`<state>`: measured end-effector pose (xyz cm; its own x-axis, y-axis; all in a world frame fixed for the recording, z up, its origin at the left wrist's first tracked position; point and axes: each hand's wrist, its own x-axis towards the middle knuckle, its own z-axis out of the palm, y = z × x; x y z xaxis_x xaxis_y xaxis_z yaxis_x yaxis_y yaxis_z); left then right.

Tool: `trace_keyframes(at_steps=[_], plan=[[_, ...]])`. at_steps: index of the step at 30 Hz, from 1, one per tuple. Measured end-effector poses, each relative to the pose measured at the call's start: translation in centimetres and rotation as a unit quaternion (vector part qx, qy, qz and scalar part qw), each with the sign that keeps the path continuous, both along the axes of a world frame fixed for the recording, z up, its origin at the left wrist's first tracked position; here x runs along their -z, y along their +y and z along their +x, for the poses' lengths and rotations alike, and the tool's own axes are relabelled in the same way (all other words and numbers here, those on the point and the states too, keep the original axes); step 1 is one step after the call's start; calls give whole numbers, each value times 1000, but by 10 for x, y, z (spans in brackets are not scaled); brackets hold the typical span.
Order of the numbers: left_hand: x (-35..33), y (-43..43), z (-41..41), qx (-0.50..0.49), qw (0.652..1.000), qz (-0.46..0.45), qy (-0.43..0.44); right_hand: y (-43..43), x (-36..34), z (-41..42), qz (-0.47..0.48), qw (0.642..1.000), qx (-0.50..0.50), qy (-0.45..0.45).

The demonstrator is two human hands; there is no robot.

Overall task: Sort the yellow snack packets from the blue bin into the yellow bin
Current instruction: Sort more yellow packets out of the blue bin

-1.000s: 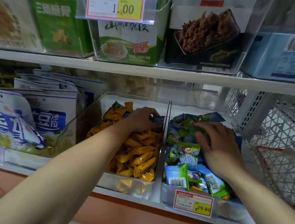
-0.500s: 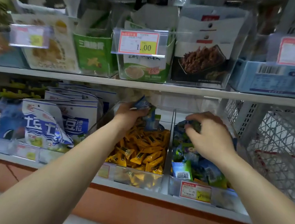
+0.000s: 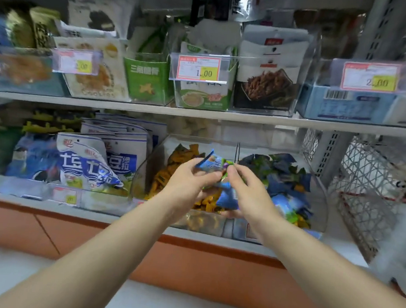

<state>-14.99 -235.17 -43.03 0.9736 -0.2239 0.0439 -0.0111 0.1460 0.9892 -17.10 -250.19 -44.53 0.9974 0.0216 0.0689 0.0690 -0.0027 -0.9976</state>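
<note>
Two clear bins stand side by side on the lower shelf. The left bin (image 3: 144, 173) is full of yellow snack packets (image 3: 164, 175). The right bin (image 3: 320, 194) holds blue and green packets (image 3: 283, 174) with a few yellow ones (image 3: 301, 221) near its front. Both my hands meet above the divider between the bins. My left hand (image 3: 190, 179) pinches a blue packet (image 3: 209, 163). My right hand (image 3: 245, 188) pinches green and blue packets (image 3: 227, 197) that hang below its fingers. The picture is blurred by motion.
Blue-and-white bags (image 3: 92, 159) stand left of the bins. The upper shelf (image 3: 200, 114) carries clear boxes of snacks with price tags (image 3: 199, 67). A white wire basket (image 3: 369, 191) sits to the right. An orange base panel (image 3: 141, 251) runs below the shelf.
My left hand lifted a blue packet out of the yellow bin and moved right. My right hand rose from the blue bin and moved left, meeting it. The view pulled back.
</note>
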Motion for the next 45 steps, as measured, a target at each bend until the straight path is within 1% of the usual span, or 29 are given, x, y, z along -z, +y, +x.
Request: trace_keyframes(at_steps=[3, 7, 10, 12, 16, 21, 23, 24, 25, 26, 28, 29, 31, 32, 33, 35, 37, 38, 42, 43, 45], plan=[[10, -9, -13, -10, 999, 34, -17, -7, 3, -11, -20, 1000, 0, -16], [20, -16, -21, -6, 991, 110, -77, -18, 3, -18, -34, 999, -17, -15], [24, -23, -22, 20, 983, 147, -110, -30, 2, -21, -28, 999, -25, -1], [28, -31, -23, 36, 979, 161, -121, -37, 4, -21, -34, 999, -18, 7], [38, -48, -27, 15, 975, 175, -139, -49, 10, -19, -26, 999, -16, 30], [40, -58, -23, 24, 974, 179, -134, -70, 8, -10, -78, 997, 2, 2], [41, -60, -20, 12, 968, 195, -156, -81, 5, -4, -79, 996, 27, -6], [41, -59, -18, -5, 960, 218, -179, -88, 2, 1, -89, 994, 56, -21], [41, -58, -15, -29, 947, 248, -205, -96, 0, 6, -124, 986, 96, -52], [42, -56, -12, -58, 931, 279, -228, -106, -1, 12, -180, 969, 142, -90], [44, -55, -4, -112, 901, 333, -255, -126, -4, 24, -285, 920, 225, -152], [47, -56, 0, -131, 885, 362, -261, -135, -3, 30, -325, 898, 247, -164], [55, -58, 7, -146, 853, 426, -265, -147, 4, 39, -413, 860, 251, -163], [60, -59, 10, -144, 841, 452, -259, -150, 9, 43, -471, 833, 242, -159], [65, -59, 13, -141, 838, 466, -246, -151, 13, 45, -528, 801, 233, -161], [72, -56, 18, -133, 844, 472, -216, -147, 18, 49, -615, 737, 224, -172], [76, -52, 22, -127, 837, 488, -212, -145, 17, 53, -669, 691, 210, -176], [77, -50, 23, -124, 833, 494, -215, -145, 16, 54, -683, 684, 193, -167], [77, -44, 25, -104, 844, 478, -217, -151, 20, 55, -707, 694, 89, -100], [78, -42, 24, -100, 847, 474, -218, -151, 19, 54, -699, 705, 75, -90], [78, -40, 24, -94, 851, 467, -221, -147, 12, 52, -664, 740, 70, -74]])
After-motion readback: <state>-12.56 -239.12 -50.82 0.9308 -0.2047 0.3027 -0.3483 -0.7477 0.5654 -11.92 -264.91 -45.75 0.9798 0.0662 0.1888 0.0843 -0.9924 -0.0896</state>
